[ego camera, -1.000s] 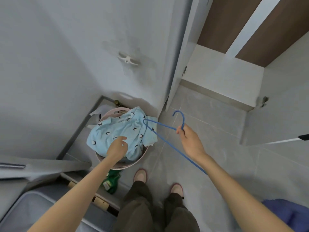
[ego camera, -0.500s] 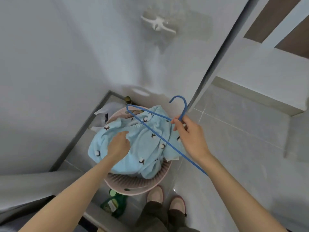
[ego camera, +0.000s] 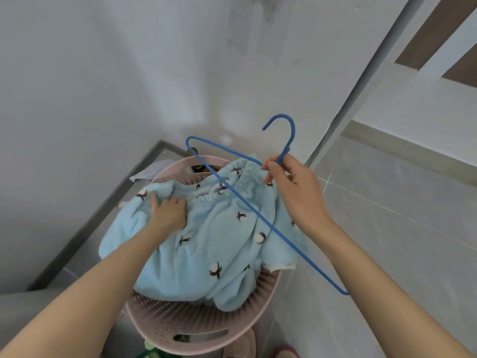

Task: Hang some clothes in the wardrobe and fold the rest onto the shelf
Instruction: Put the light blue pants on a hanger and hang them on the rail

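Note:
A light blue fleece garment (ego camera: pixel 206 257) with small brown and white motifs lies heaped in a pink perforated laundry basket (ego camera: pixel 180 324). My left hand (ego camera: pixel 167 210) grips a bunch of this fabric near its elastic waistband. My right hand (ego camera: pixel 294 187) holds a blue wire hanger (ego camera: pixel 247 205) at the base of its hook. The hanger slants over the right part of the garment, its hook pointing up toward the wall.
The basket stands in a corner between a pale wall (ego camera: pixel 103 86) and an open white wardrobe door (ego camera: pixel 361 81). Grey floor tiles (ego camera: pixel 387 228) spread to the right. A dark floor strip (ego camera: pixel 103 215) runs along the wall on the left. My slippers (ego camera: pixel 284 353) show below the basket.
The view has closed in on the basket. My left hand has gathered the blue fabric. My right hand has brought the hanger from beside the basket to over the garment.

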